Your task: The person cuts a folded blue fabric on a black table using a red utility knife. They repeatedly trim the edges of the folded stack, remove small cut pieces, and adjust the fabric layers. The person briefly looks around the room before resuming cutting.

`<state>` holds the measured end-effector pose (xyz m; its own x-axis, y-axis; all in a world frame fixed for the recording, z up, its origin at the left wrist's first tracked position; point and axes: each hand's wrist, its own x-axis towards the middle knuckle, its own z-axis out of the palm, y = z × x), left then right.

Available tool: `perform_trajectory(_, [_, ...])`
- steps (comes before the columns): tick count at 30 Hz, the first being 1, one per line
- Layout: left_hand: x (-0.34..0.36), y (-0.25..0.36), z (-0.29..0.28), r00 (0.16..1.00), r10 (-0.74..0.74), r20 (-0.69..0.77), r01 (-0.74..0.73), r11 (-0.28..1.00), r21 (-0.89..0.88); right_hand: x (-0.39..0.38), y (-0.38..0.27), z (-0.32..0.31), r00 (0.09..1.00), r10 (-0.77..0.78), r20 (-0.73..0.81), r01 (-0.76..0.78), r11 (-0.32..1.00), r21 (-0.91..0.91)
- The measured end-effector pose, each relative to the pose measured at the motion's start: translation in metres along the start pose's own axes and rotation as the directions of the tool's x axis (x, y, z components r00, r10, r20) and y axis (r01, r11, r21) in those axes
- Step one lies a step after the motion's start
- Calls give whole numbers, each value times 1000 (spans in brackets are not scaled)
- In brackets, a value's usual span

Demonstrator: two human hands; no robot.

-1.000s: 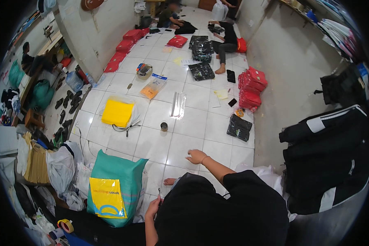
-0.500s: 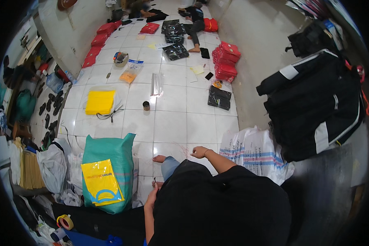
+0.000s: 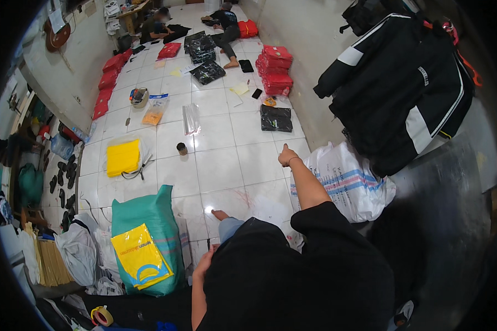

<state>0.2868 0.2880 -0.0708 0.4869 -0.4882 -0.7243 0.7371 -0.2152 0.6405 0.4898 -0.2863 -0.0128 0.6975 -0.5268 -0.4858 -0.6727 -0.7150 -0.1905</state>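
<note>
My right arm reaches forward, and my right hand [image 3: 287,157] is raised with the index finger extended, holding nothing I can see. It is near a white sack with blue and pink stripes [image 3: 342,187], short of a packed black bundle [image 3: 275,118]. My left hand [image 3: 207,256] stays low beside my body, fingers round a small dark item [image 3: 209,243], mostly hidden. Left of it stands a teal sack [image 3: 149,204] with a yellow printed packet [image 3: 141,256] on it.
Two seated co-workers [image 3: 154,33] [image 3: 226,25] are at the back among black packets [image 3: 207,71] and red stacks [image 3: 276,66]. A yellow bundle [image 3: 122,157], small dark cup [image 3: 181,148] and clear sleeves [image 3: 190,118] lie midfloor. Black jackets [image 3: 392,94] hang right; slippers [image 3: 61,179] lie left.
My right hand has stretched forward and farther right, its index finger now out. The view has shifted, bringing the right-hand sack into sight. My left hand stays low.
</note>
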Motion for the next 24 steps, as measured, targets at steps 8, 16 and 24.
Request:
perform_trajectory(8, [-35,39,16,989,-121,-83,133,979,156,-23,-12,4,994,8,108,-12,999,37])
perform_trajectory(16, [-21,29,23,994,-83,-75,90,991,102,-32,-31,-34,997,53,58,-57,997,61])
perform_trajectory(24, [-7,25,33,992,-123,-34,125,989,85,6,6,-14,988,-155,-8,156,987,42])
